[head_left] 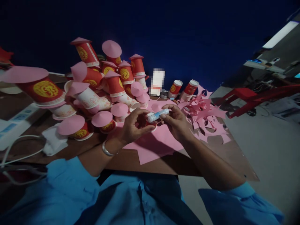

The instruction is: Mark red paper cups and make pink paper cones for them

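Note:
My right hand (175,120) pinches a glue stick (158,115), a small white tube with a blue label, tilted up to the right. My left hand (134,125) curls its fingers and thumb around a red paper cup (152,126), mostly hidden beneath the glue stick and the fingers. Under both hands lie flat pink paper sheets (150,150). To the left is a heap of red and white paper cups with pink paper cones on top, among them a near one (103,122) beside my left hand.
Pink paper offcuts (203,112) pile up at the right of the brown table (182,165). Two red cups (175,89) stand at the back. On the left lie a white power strip (16,125) and a cable. A red stool (239,98) stands on the floor at right.

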### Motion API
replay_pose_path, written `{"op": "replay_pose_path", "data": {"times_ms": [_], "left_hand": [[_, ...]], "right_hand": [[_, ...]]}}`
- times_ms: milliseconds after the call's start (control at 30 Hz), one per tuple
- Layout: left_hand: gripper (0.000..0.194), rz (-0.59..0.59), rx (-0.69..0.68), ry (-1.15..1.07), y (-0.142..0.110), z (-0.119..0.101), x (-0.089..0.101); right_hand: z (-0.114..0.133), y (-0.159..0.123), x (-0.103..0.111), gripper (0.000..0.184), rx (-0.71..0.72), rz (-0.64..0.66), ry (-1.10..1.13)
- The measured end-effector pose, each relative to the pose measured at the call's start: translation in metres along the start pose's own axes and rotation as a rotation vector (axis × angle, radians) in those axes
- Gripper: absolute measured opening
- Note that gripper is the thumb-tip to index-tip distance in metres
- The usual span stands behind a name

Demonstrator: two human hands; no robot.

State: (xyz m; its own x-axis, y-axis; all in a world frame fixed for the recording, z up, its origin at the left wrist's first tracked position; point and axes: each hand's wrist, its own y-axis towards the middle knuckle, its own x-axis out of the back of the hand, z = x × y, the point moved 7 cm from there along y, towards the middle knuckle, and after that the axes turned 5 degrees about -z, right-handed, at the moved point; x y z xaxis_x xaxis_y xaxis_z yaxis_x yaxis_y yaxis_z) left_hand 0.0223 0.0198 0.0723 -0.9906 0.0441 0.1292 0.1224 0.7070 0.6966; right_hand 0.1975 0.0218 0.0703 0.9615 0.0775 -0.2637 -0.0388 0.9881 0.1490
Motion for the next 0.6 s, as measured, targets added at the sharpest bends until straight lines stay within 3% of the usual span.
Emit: {"op": "replay_pose_path", "data": {"times_ms": [100, 167, 400, 600], "left_hand": [[0.022, -0.029, -0.097, 0.075, 0.004, -0.011, 0.005], [0.015, -0.046, -0.082, 0.105, 0.006, -0.013, 0.008], [0.017, -0.012, 0.090, -0.072, 0.006, -0.005, 0.004], [0.019, 0.025, 0.091, -0.099, 0.007, -0.005, 0.002]], "right_hand": [[-0.013, -0.006, -0.005, 0.046, 0.006, -0.003, -0.033], [-0.016, -0.010, -0.004, 0.042, 0.030, -0.002, -0.085], [0.004, -0.027, 0.006, 0.038, 0.239, -0.070, -0.339], [-0.004, -0.030, 0.007, 0.059, 0.142, 0.001, -0.538]]}}
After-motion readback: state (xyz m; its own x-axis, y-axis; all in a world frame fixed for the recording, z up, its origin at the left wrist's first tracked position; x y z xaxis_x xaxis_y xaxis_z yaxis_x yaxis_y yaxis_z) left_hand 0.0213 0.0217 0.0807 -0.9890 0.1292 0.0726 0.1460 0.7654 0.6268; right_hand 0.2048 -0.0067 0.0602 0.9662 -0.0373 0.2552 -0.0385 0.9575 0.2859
